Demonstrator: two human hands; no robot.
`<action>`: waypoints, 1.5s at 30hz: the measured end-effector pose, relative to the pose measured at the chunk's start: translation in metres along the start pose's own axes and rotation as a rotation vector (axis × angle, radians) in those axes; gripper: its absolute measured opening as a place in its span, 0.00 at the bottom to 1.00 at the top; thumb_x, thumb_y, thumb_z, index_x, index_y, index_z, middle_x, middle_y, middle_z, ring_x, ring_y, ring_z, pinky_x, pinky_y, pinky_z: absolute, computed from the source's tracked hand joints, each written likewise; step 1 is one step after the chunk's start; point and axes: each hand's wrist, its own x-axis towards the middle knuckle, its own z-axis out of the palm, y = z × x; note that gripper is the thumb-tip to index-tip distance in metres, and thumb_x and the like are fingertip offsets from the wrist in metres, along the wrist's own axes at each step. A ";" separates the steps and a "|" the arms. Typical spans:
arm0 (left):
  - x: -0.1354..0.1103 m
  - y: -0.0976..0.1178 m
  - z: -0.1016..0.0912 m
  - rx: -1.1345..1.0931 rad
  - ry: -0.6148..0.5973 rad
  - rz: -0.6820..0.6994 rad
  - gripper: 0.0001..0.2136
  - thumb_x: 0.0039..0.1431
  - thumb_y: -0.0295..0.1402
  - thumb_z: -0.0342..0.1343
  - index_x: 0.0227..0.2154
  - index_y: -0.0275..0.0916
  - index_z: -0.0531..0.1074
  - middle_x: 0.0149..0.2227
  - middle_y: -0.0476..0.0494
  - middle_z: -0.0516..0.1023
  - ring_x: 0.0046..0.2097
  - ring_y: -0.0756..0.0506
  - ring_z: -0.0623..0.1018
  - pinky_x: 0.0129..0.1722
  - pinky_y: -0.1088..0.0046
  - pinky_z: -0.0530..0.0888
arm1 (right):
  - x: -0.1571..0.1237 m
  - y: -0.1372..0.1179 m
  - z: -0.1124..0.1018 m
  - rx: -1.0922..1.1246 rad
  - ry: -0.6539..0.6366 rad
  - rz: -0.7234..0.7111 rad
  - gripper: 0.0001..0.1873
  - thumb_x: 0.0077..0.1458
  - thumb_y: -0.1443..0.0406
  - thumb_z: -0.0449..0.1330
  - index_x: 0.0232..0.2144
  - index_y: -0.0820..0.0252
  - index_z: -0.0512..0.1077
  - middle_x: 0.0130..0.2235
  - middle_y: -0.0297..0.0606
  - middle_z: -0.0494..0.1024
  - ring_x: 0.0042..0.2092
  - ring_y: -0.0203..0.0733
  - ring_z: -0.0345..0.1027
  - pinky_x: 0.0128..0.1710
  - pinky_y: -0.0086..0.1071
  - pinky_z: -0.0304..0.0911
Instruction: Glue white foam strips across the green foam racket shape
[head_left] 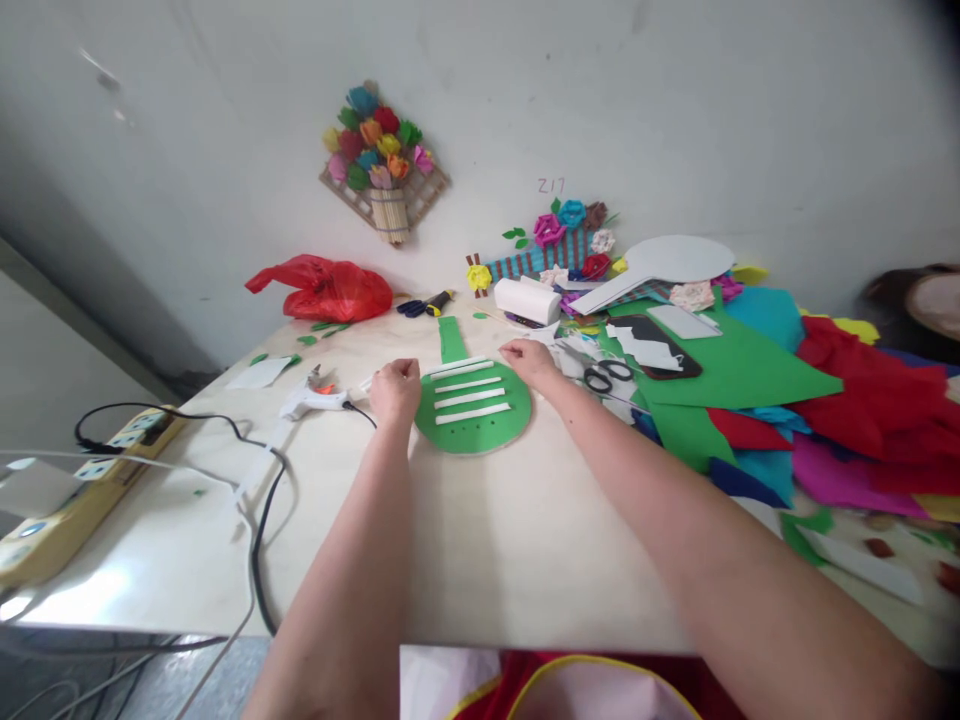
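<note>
Fingers of left hand (395, 390) and right hand (529, 360) pinch white strip (457, 367), ends hidden, on green paddle (474, 428).

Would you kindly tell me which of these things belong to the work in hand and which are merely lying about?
In hand: left hand, right hand, top white strip between them, green paddle cutout, three white strips on it.
Lying about: glue gun, scissors, red bag, power strip, felt sheets, white roll.

The only readable mark is "217" (550, 186), handwritten in faint red on the white wall (675, 120) above the paper flowers (570, 225).
</note>
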 end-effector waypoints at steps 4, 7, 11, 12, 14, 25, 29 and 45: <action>0.004 0.009 0.002 0.002 -0.055 -0.075 0.17 0.50 0.42 0.46 0.36 0.42 0.76 0.37 0.39 0.78 0.40 0.39 0.74 0.35 0.68 0.67 | 0.012 -0.003 0.003 -0.096 -0.023 -0.055 0.11 0.48 0.65 0.53 0.28 0.59 0.76 0.33 0.36 0.77 0.35 0.40 0.68 0.36 0.29 0.58; 0.005 0.011 0.005 0.036 -0.058 -0.123 0.18 0.50 0.42 0.47 0.37 0.41 0.76 0.38 0.36 0.77 0.41 0.38 0.74 0.36 0.66 0.67 | 0.018 -0.004 0.004 -0.122 -0.033 -0.073 0.11 0.48 0.65 0.53 0.28 0.60 0.76 0.33 0.37 0.77 0.35 0.39 0.67 0.35 0.28 0.58; 0.004 0.009 0.010 0.095 -0.009 -0.126 0.20 0.51 0.43 0.45 0.37 0.39 0.76 0.37 0.34 0.77 0.41 0.37 0.73 0.37 0.64 0.66 | 0.021 -0.005 0.007 -0.123 -0.054 -0.042 0.12 0.49 0.63 0.53 0.29 0.61 0.76 0.31 0.37 0.77 0.33 0.38 0.67 0.32 0.27 0.56; 0.004 0.008 0.011 0.112 0.004 -0.113 0.20 0.51 0.43 0.45 0.36 0.39 0.76 0.37 0.34 0.77 0.42 0.37 0.73 0.37 0.64 0.66 | 0.021 -0.005 0.007 -0.119 -0.056 -0.026 0.13 0.49 0.62 0.53 0.29 0.60 0.76 0.30 0.37 0.77 0.32 0.37 0.66 0.31 0.27 0.55; 0.004 0.006 0.013 0.147 0.031 -0.094 0.20 0.51 0.43 0.44 0.35 0.39 0.77 0.36 0.35 0.77 0.43 0.37 0.72 0.38 0.65 0.66 | 0.019 -0.005 0.008 -0.110 -0.058 0.003 0.14 0.50 0.60 0.52 0.28 0.60 0.76 0.29 0.36 0.77 0.31 0.37 0.66 0.30 0.27 0.54; 0.006 0.002 0.013 0.227 0.014 -0.030 0.17 0.47 0.46 0.48 0.28 0.43 0.77 0.34 0.40 0.78 0.46 0.37 0.67 0.45 0.60 0.62 | 0.010 -0.007 0.011 -0.179 -0.096 0.048 0.16 0.51 0.56 0.52 0.26 0.59 0.75 0.30 0.36 0.76 0.30 0.35 0.64 0.27 0.26 0.51; 0.006 0.003 0.014 0.206 -0.007 0.005 0.16 0.47 0.46 0.49 0.27 0.42 0.77 0.34 0.41 0.78 0.46 0.37 0.67 0.46 0.60 0.61 | 0.011 -0.007 0.011 -0.194 -0.111 0.056 0.16 0.51 0.56 0.52 0.26 0.59 0.75 0.31 0.37 0.77 0.30 0.35 0.65 0.27 0.26 0.52; 0.006 0.008 0.011 0.186 -0.077 0.026 0.15 0.46 0.45 0.50 0.29 0.42 0.77 0.34 0.41 0.78 0.47 0.38 0.69 0.48 0.61 0.60 | 0.011 -0.004 0.009 -0.105 -0.189 0.091 0.12 0.47 0.60 0.56 0.29 0.59 0.77 0.32 0.35 0.78 0.35 0.37 0.69 0.34 0.25 0.59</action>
